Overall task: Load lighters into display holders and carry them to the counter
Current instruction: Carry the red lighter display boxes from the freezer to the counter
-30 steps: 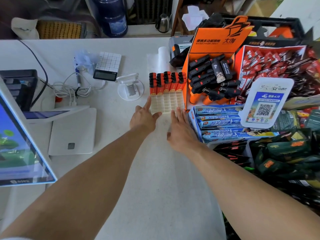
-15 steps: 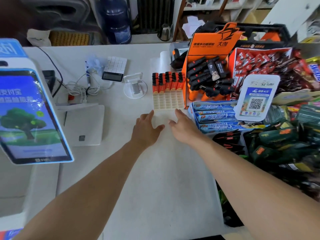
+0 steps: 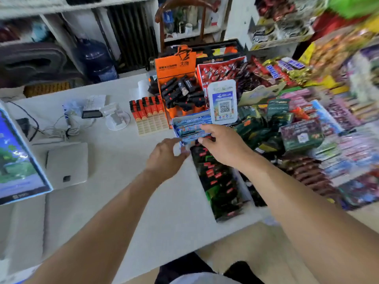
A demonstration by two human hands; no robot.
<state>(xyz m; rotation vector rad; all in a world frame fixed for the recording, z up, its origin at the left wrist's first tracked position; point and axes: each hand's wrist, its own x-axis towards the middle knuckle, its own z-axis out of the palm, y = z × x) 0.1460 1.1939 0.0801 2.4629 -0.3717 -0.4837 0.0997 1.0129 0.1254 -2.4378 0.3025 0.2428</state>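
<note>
Both hands have drawn back from the display holder [image 3: 152,124], which stays on the worktop [image 3: 114,181] with lighters [image 3: 146,107] in its back rows. Left hand [image 3: 164,158] hovers, fingers loosely curled; right hand [image 3: 222,143] touches the blue box [image 3: 189,128], fingers relaxed.

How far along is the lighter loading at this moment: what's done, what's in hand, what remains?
Done: the lighter holder stands on the counter with its back rows filled with red lighters.
In hand: no lighters. The right hand and left hand are both at the blue box beside the holder; whether they grip it is blurred.
Left: the holder's front slots look empty.
</note>
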